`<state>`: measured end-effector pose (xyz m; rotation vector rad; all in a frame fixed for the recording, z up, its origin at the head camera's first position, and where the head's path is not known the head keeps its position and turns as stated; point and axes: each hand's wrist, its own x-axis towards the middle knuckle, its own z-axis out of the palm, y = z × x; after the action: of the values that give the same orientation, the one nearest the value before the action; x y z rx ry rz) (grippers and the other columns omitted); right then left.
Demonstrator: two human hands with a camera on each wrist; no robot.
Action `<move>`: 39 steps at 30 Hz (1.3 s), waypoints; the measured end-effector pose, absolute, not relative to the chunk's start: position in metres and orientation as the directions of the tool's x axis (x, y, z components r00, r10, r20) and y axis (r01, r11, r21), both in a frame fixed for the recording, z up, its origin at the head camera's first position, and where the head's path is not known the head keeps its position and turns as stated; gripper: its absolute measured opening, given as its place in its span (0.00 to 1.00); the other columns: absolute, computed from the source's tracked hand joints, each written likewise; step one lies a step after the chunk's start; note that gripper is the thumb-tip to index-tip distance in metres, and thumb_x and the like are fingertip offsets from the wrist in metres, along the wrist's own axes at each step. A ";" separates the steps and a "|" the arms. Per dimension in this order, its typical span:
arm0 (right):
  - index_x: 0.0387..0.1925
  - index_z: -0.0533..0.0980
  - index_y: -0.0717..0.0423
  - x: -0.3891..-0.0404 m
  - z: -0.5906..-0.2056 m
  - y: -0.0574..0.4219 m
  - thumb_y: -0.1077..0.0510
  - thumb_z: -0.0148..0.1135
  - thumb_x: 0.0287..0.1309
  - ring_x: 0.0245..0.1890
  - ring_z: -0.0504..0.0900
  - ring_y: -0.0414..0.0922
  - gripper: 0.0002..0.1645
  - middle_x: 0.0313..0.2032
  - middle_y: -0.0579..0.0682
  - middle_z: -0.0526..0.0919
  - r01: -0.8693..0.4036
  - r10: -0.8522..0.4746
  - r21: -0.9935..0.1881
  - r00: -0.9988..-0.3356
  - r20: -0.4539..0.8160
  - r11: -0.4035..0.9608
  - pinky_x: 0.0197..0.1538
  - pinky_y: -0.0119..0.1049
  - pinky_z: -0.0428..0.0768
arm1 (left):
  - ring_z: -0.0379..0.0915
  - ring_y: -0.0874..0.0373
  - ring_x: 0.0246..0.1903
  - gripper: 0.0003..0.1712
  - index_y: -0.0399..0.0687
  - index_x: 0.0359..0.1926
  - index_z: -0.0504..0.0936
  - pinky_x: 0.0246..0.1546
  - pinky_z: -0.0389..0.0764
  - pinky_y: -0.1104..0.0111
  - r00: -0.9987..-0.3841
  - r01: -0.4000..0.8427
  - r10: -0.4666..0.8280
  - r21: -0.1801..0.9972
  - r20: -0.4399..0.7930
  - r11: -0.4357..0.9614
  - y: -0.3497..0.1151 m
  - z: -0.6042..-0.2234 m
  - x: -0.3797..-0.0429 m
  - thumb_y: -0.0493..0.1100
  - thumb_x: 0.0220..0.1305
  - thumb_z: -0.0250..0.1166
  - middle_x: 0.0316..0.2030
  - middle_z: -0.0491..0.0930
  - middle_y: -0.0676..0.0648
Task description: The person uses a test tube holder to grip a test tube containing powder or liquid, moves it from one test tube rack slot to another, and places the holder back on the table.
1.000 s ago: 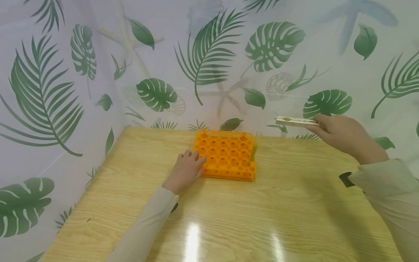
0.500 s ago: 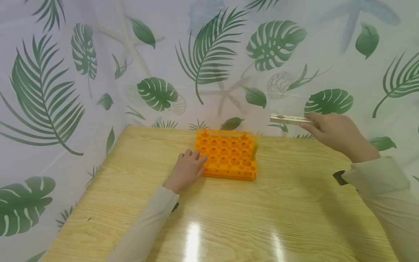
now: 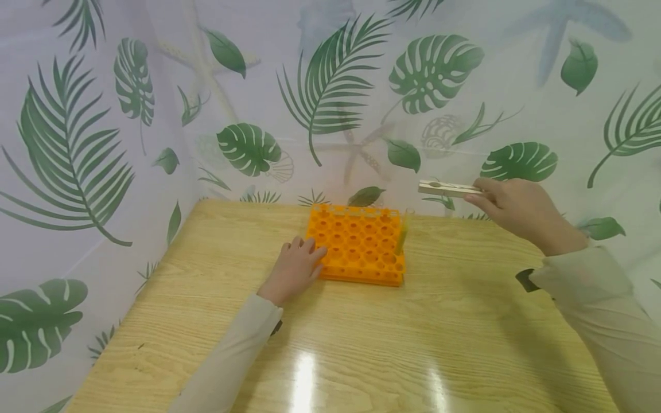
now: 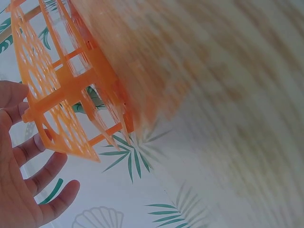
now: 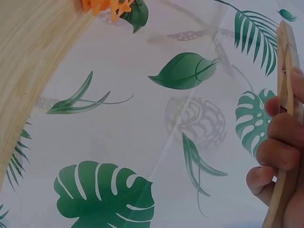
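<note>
An orange plastic test tube rack point(image 3: 361, 275) stands on the table near the wall. My left hand point(image 3: 294, 269) grips the rack's left end. In the left wrist view its fingers point(image 4: 33, 147) lie around the corner of the rack's perforated top plate point(image 4: 35, 61), the outer ones loose. One glass test tube point(image 3: 403, 235) with yellowish liquid rises at the rack's right end. Above the table, right of the rack, my right hand point(image 3: 511, 206) holds a wooden test tube clamp point(image 3: 446, 188). The clamp lies nearly level, its tip pointing left; curled fingers wrap its handle point(image 5: 285, 185) in the right wrist view.
The rack and hands are over a light wood-grain table point(image 3: 341, 344). Behind and to the left hangs a white covering point(image 3: 341, 137) printed with green leaves, close to the table's back edge. A corner of the rack point(image 5: 102, 5) shows in the right wrist view.
My right hand has moved steadily left with the wooden clamp, bringing it closer to the test tube. The left hand and the rack have stayed in place.
</note>
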<state>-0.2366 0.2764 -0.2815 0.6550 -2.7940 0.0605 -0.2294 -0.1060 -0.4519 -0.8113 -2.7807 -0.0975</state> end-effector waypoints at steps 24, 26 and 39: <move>0.31 0.70 0.53 -0.240 -0.290 0.266 0.50 0.54 0.65 0.12 0.57 0.39 0.11 0.12 0.44 0.64 -0.496 -0.470 0.009 -0.815 0.340 0.868 0.18 0.33 0.57 | 0.61 0.51 0.38 0.10 0.55 0.47 0.70 0.38 0.66 0.60 -0.821 0.534 0.517 0.007 0.240 0.845 -0.107 -0.453 -0.231 0.50 0.67 0.56 0.37 0.68 0.49; 0.30 0.71 0.52 -0.239 -0.292 0.265 0.50 0.55 0.64 0.12 0.58 0.40 0.11 0.12 0.45 0.64 -0.481 -0.454 -0.002 -0.829 0.326 0.877 0.19 0.34 0.58 | 0.62 0.51 0.39 0.11 0.55 0.47 0.70 0.38 0.67 0.60 -0.825 0.532 0.515 0.009 0.235 0.847 -0.107 -0.453 -0.230 0.50 0.67 0.56 0.38 0.69 0.49; 0.27 0.70 0.50 -0.243 -0.301 0.270 0.51 0.58 0.61 0.12 0.56 0.38 0.11 0.12 0.43 0.62 -0.525 -0.491 0.030 -0.773 0.401 0.851 0.18 0.33 0.55 | 0.61 0.52 0.38 0.11 0.55 0.47 0.71 0.37 0.65 0.60 -0.818 0.536 0.517 0.009 0.251 0.844 -0.106 -0.452 -0.229 0.50 0.67 0.57 0.37 0.69 0.49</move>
<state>-0.2428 0.2695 -0.3014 0.7548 -2.6283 0.1173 -0.2294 -0.1064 -0.4525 -0.8074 -2.7837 -0.1161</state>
